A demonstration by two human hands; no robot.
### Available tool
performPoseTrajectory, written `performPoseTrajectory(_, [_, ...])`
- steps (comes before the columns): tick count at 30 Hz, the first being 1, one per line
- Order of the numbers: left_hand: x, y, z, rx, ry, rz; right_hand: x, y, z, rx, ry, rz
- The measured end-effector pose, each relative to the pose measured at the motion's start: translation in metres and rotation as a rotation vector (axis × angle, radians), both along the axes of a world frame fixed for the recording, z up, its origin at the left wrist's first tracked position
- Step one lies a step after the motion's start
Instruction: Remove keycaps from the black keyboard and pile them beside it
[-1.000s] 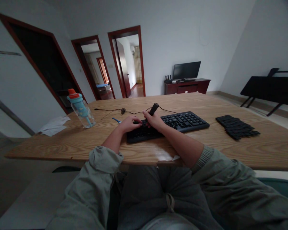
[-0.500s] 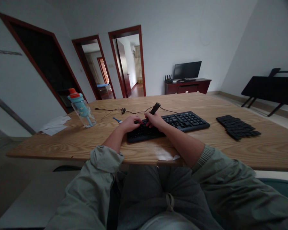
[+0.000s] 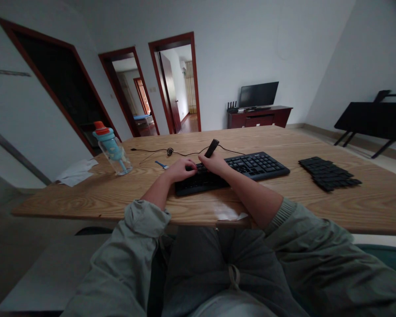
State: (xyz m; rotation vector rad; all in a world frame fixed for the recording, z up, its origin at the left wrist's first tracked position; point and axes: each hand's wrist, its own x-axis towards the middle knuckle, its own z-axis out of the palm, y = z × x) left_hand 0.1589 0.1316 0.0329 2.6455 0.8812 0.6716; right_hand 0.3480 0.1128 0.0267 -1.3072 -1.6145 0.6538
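Right hand [image 3: 214, 164] clasped a black tool [image 3: 212, 148] above the keyboard [image 3: 262, 165]
The keyboard lay beneath this grip, stretching rightward; just left of the grip, the left hand [image 3: 181, 170] curled in, its hold impossible to tell.

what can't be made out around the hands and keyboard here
All in the head view:
The black stick: lower end, hidden by the right hand.
The left hand: whether its grip holds anything, too small and dark.
The keyboard: its markings, too small.
The black pieces: how many, too dark and crowded.
The black board: right end, cut off by the picture's right edge.
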Motion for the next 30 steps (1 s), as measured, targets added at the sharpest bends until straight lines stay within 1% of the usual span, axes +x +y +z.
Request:
performPoseTrajectory(7, [0.001,-0.004,0.003,-0.003,0.02,0.006,0.002,-0.003,0.004,-0.01,-0.038,0.002])
performPoseTrajectory(12, [0.002,-0.005,0.002,0.019,0.018,0.003,0.003,-0.005,0.006,0.035,-0.155,-0.046])
performPoseTrajectory(16, [0.002,-0.005,0.002,0.02,0.016,-0.019,0.005,-0.001,0.004,0.077,-0.17,0.042])
performPoseTrajectory(19, [0.002,-0.005,0.002,0.008,0.02,-0.017,0.006,0.005,0.001,0.063,-0.156,0.107])
performPoseTrajectory(21, [0.002,-0.005,0.002,0.013,0.011,0.01,0.007,0.008,0.0,0.056,-0.144,0.135])
performPoseTrajectory(26, [0.0,-0.003,-0.002,0.016,-0.015,0.147,0.009,0.009,0.0,0.07,-0.13,0.178])
performPoseTrajectory(30, [-0.002,0.001,-0.005,0.024,0.003,0.174,0.007,0.006,0.002,0.081,-0.117,0.166])
